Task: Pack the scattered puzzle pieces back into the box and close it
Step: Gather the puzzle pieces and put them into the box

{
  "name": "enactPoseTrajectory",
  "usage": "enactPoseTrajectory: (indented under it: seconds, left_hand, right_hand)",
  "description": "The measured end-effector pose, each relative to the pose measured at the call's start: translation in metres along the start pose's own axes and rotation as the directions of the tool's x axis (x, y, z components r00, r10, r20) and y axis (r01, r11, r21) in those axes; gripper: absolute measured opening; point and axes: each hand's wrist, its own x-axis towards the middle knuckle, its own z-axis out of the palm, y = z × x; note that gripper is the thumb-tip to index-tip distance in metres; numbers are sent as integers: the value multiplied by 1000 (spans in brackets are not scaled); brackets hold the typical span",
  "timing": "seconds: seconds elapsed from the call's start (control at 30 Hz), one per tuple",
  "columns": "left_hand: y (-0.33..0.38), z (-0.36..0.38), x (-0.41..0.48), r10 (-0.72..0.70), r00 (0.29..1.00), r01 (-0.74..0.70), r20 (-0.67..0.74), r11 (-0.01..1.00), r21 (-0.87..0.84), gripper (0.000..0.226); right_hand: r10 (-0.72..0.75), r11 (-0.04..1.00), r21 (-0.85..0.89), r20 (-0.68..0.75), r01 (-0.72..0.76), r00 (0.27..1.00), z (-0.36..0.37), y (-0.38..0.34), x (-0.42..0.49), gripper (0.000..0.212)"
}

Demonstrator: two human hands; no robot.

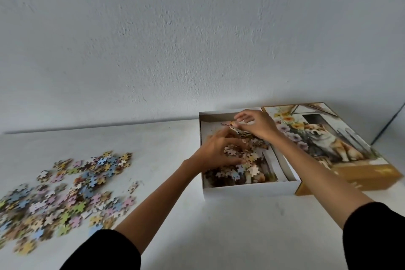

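A white open box [249,190] sits on the table right of centre, with a heap of puzzle pieces [245,166] inside over a printed sheet. Both hands are over the box. My left hand [217,149] has its fingers spread on the heap and touches the pieces. My right hand [254,124] hovers at the far side, fingertips pinched on a few puzzle pieces. A large scatter of loose coloured puzzle pieces [65,195] lies on the table at the left. The box lid [341,151], printed with a dog and flowers, lies beside the box on the right.
The white table [175,215] runs up against a white textured wall [197,39]. One stray piece [133,186] lies between the scatter and the box. Black sleeves cover both of my upper forearms.
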Motion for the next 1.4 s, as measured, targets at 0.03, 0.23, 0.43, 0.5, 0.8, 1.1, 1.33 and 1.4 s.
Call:
enactPoseTrajectory:
  seconds: [0.03,0.23,0.43,0.5,0.8,1.1,1.33,1.4]
  left_hand:
    - [0,-1,0,3,1000,-3,-11,1000,-4,40]
    - [4,-5,-2,49,994,-53,-94,997,-47,28]
    - [-3,-23,-22,24,982,-44,-188,994,-103,23]
    - [-7,-34,-34,17,976,-42,-217,993,-112,23]
    - [-27,-84,-107,-19,967,-4,-252,996,-91,17]
    - [-101,-142,-235,-161,946,167,-281,986,-4,19]
    - [-176,-165,-342,-407,762,529,-503,840,123,47]
    - [-189,-171,-363,-574,671,679,-469,730,77,51]
  right_hand:
    - [-2,1000,15,4,2,1000,0,2,0,31]
    - [-5,997,75,-1,5,1000,0,4,0,33]
    - [-21,996,85,-51,25,998,4,-15,-6,33]
    - [-35,993,108,-81,44,996,8,-27,-9,30]
    - [-130,978,142,-140,150,981,55,-117,-21,24]
    - [-159,965,198,-83,173,984,165,-201,-42,22]
    - [-69,995,79,123,60,990,242,-217,-39,47]
    - [-7,1000,27,180,2,984,256,-219,-36,60]
